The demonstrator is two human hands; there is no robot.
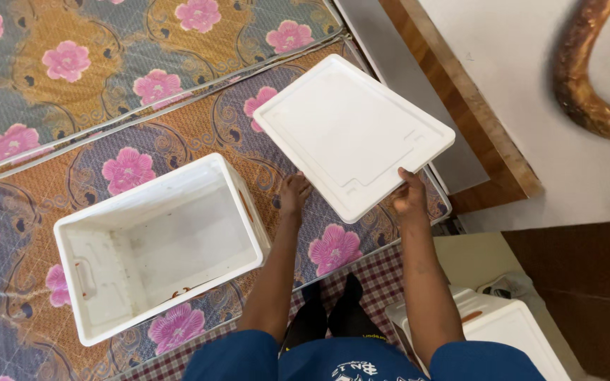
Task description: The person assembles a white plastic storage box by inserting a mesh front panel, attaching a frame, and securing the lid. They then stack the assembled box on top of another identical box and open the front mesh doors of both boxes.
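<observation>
Both of my hands hold a flat white foam lid (351, 130) above a flowered mattress. My left hand (294, 192) grips the lid's near left edge from below. My right hand (410, 195) clasps the near right edge, thumb on top. To the left, an open white foam box (93, 282) rests empty on the mattress, apart from the lid.
A flowered mattress (72, 77) covers the left and middle, with a second one stacked behind. Another white foam box (510, 331) stands on the floor at lower right. A wooden ledge (474, 134) and a pale wall with a curved golden frame (580, 85) lie to the right.
</observation>
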